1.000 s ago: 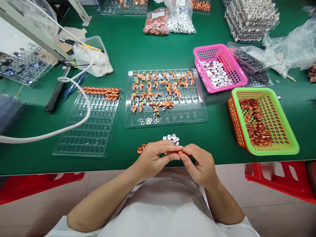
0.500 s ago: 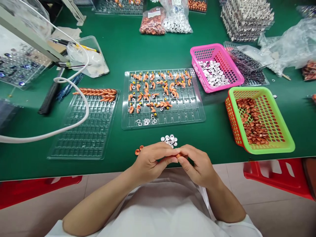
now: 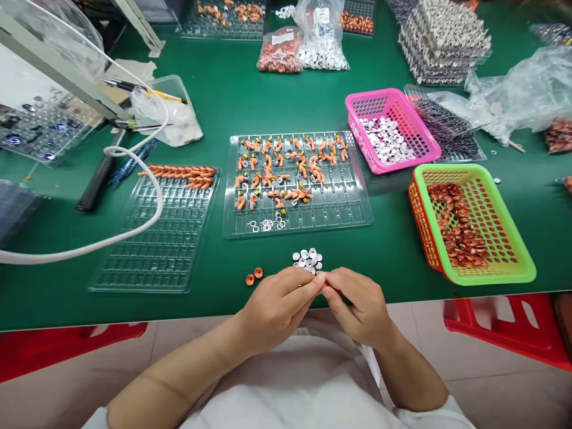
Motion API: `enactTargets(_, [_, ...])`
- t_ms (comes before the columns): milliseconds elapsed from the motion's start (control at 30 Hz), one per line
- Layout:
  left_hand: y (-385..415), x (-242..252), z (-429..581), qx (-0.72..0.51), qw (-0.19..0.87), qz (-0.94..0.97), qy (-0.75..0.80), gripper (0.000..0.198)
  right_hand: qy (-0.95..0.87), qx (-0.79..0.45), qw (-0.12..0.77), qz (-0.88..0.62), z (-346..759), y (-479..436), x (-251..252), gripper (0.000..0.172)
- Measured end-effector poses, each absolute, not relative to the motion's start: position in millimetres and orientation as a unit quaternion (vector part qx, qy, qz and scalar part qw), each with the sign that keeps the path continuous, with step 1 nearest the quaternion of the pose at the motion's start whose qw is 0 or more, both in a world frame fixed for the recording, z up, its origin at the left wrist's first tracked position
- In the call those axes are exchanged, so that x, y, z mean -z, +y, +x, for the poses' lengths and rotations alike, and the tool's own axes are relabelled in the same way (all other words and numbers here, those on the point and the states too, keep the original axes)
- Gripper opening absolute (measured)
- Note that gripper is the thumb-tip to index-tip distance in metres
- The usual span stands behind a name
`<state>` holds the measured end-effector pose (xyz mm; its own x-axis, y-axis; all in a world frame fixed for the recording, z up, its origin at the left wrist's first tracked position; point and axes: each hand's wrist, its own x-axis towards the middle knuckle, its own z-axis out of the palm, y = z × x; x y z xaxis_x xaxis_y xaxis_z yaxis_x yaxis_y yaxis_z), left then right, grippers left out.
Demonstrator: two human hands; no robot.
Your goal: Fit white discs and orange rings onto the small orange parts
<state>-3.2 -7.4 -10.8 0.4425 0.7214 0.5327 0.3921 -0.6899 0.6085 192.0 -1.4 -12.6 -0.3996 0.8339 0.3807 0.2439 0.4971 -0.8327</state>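
Close to the table's front edge, my left hand and my right hand meet fingertip to fingertip. Both are closed in a pinch on one small orange-copper piece, mostly hidden by the fingers; it resembles the loose discs. Just beyond the fingertips lies a small heap of white round caps. Two copper-coloured discs with a hollow middle rest on the table left of my left hand. Farther back, a clear compartment tray holds orange curved parts and, at its front left, white rings.
A green basket of copper discs and a pink basket of white caps stand on the right. Leftward are another clear tray with copper pieces, a white cable and a black-handled hammer. Filled bags lie behind.
The view has shifted slightly, so the table things sit a little lower. My left fingers have changed their hold, with thumb and forefinger now closer together over the small piece.
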Motion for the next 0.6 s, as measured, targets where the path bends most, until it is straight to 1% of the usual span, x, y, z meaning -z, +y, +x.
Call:
enactTargets(133, [-9.3,10.8,1.8,-0.414,0.154,0.826,0.350,0.033,-0.760,-0.336,0.425,-0.361,189.5,-4.4,14.6,0.021])
enactTargets(333, [-11.5,10.7,8.5,-0.442,0.152,0.802,0.372,0.025,-0.763,-0.294,0.442,-0.368,184.5,-9.4,14.7,0.023])
enactTargets(600, [-16.9,14.8,7.7,-0.437,0.172,0.802,0.370,0.033,-0.781,-0.251,0.437,-0.369,184.0,-12.9,16.1,0.026])
